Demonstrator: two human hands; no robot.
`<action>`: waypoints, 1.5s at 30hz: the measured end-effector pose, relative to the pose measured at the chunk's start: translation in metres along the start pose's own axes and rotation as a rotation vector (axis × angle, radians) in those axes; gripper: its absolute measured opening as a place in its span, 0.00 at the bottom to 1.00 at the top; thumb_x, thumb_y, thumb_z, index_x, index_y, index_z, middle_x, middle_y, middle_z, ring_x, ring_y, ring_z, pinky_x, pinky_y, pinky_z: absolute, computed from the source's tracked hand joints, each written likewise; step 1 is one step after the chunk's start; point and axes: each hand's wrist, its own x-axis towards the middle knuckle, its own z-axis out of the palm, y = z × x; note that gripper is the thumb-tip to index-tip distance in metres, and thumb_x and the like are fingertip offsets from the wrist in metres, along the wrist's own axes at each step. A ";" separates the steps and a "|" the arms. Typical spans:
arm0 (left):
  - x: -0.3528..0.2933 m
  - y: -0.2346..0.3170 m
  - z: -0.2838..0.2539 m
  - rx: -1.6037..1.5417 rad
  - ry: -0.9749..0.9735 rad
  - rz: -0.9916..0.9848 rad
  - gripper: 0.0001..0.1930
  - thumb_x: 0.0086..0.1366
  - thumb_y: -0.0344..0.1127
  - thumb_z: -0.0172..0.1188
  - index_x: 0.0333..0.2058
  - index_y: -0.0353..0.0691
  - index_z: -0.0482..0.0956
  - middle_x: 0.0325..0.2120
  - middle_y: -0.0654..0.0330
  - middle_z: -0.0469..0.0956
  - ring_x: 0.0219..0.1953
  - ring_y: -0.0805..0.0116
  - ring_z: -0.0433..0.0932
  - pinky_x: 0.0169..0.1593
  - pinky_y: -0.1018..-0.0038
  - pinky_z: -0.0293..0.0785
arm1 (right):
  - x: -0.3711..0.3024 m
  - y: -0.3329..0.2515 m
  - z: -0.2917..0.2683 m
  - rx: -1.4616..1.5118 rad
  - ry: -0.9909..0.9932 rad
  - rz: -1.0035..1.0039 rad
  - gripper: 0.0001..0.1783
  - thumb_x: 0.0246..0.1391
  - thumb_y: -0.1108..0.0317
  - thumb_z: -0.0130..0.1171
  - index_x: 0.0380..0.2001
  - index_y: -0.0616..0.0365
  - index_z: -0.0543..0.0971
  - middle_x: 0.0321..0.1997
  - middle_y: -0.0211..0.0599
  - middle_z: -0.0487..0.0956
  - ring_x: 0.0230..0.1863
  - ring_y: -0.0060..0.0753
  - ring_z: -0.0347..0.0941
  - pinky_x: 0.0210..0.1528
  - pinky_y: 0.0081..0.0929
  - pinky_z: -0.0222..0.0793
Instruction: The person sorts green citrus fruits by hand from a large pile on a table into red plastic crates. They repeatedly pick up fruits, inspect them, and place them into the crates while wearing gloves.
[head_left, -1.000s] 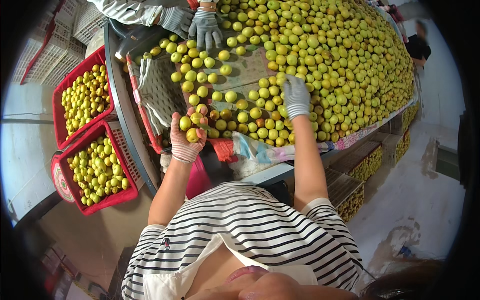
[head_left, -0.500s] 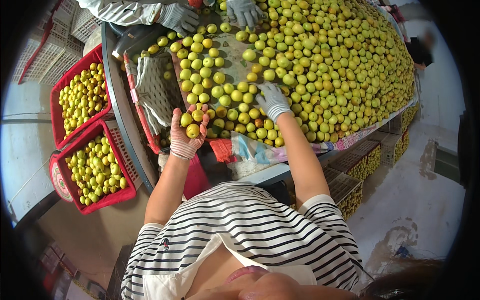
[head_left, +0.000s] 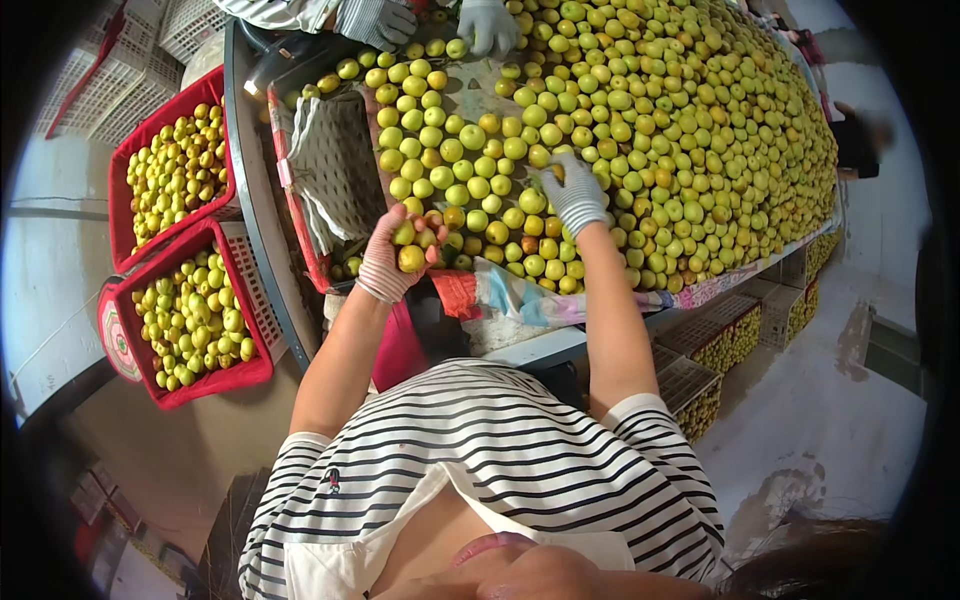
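Observation:
My left hand, in a red-and-white striped glove with bare fingertips, is palm up near the table's front edge. Its fingers curl round a few yellow-green jujubes. Farther right, my right hand, gloved in grey with a striped cuff, reaches palm down into the spread fruit. Its fingers bend round a jujube, partly hidden beneath them. A loose layer of jujubes lies between the hands, and a big heap rises to the right.
White netted padding lines a chute left of my left hand. Two red-lined crates of jujubes stand left of the table. Across it are a co-worker's grey-gloved hands. Filled crates sit below the right edge.
The view has shifted a little, so the table sits lower and further right. My left fingers have closed more round the jujubes. My right fingers have curled over a fruit.

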 end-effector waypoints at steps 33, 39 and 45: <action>-0.003 -0.008 0.003 0.581 0.135 0.234 0.28 0.65 0.48 0.59 0.60 0.41 0.68 0.52 0.55 0.74 0.44 0.60 0.78 0.46 0.65 0.80 | -0.063 -0.065 0.093 0.371 0.093 -0.642 0.31 0.43 0.59 0.68 0.52 0.52 0.73 0.52 0.43 0.74 0.55 0.53 0.69 0.57 0.46 0.66; -0.005 0.010 -0.006 0.322 0.114 0.144 0.15 0.65 0.42 0.60 0.45 0.40 0.74 0.36 0.58 0.76 0.37 0.62 0.79 0.32 0.69 0.80 | -0.047 -0.083 0.062 0.367 -0.126 -0.691 0.27 0.52 0.54 0.63 0.51 0.56 0.75 0.51 0.48 0.76 0.55 0.50 0.72 0.57 0.39 0.68; -0.061 0.039 -0.003 0.518 0.204 0.268 0.09 0.65 0.36 0.59 0.40 0.37 0.75 0.24 0.58 0.76 0.22 0.67 0.77 0.20 0.76 0.72 | 0.002 -0.047 0.056 0.170 0.206 -0.444 0.20 0.53 0.61 0.58 0.48 0.59 0.77 0.51 0.50 0.76 0.52 0.53 0.72 0.56 0.43 0.68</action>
